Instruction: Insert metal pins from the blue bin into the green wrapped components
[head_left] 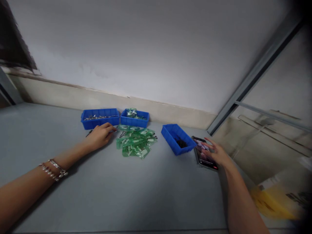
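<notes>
My left hand (101,135) rests on the table just in front of a blue bin of thin metal pieces (99,123). Its fingers are drawn together, and what lies at the fingertips is too small to make out. Right beside those fingertips spreads a pile of green-tinted clear plastic bags (136,141) with small metal parts inside. A small dark piece (89,133) pokes out by the left wrist. Over a smartphone (203,154) with a lit screen, my right hand (218,154) hovers or touches with fingers spread, holding nothing.
A second blue bin (135,122) holds more green bags against the wall. Another blue bin (176,139), with dark small parts, stands left of the phone. A grey metal frame (255,78) rises at the right table edge. Something yellow (273,201) sits beyond it, blurred.
</notes>
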A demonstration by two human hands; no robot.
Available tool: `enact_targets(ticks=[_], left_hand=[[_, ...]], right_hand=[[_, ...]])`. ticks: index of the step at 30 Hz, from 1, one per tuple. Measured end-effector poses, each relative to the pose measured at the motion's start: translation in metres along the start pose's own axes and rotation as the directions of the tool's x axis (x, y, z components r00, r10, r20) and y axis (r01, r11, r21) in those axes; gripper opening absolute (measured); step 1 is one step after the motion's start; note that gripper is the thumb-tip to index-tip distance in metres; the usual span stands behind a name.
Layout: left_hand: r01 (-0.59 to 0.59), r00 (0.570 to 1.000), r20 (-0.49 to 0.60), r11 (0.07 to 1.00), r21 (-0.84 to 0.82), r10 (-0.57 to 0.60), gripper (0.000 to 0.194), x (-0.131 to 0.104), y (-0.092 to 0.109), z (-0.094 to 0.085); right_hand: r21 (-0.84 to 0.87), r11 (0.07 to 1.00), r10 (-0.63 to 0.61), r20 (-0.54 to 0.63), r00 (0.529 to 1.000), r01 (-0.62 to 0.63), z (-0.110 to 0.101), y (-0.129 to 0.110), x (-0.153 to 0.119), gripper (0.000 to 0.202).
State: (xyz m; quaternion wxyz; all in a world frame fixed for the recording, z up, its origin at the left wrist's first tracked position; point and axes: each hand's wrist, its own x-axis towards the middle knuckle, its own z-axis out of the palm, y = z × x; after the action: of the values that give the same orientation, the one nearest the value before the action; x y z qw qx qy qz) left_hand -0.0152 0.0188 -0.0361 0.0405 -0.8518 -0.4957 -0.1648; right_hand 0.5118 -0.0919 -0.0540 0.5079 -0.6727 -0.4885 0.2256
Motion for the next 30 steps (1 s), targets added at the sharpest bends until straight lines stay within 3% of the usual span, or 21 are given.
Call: enact_targets(ticks=[3, 8, 19, 24, 30], left_hand=[[-0.001, 1.0, -0.008, 1.0, 0.0, 0.001, 0.035, 0.0, 0.0, 0.0], [-0.01, 1.0, 0.007, 1.0, 0.011, 0.01, 0.037, 0.0, 0.001, -0.001], [-0.016, 1.0, 0.0, 1.0, -0.019, 0.016, 0.036, 0.0, 0.001, -0.001], [-0.023, 1.0, 0.007, 1.0, -0.008, 0.023, 0.037, -0.001, 0.002, -0.003], [-0.017, 1.0, -0.006, 1.0, 0.007, 0.017, 0.035, -0.001, 0.001, -0.002]], right_hand=[[0.138, 0.983, 0.111, 0.094, 0.989, -0.123, 0.001, -0.003, -0.002, 0.075], [0.249, 0.947, 0.191, 0.065, 0.979, -0.201, 0.002, -0.01, -0.004, 0.071], [0.129, 0.982, 0.125, 0.089, 0.988, -0.136, -0.004, -0.004, 0.001, 0.074], [-0.027, 1.0, 0.009, -0.083, 0.996, -0.012, -0.009, -0.005, 0.006, 0.06], [-0.173, 0.984, -0.076, -0.267, 0.961, 0.03, -0.013, 0.01, 0.014, 0.037]])
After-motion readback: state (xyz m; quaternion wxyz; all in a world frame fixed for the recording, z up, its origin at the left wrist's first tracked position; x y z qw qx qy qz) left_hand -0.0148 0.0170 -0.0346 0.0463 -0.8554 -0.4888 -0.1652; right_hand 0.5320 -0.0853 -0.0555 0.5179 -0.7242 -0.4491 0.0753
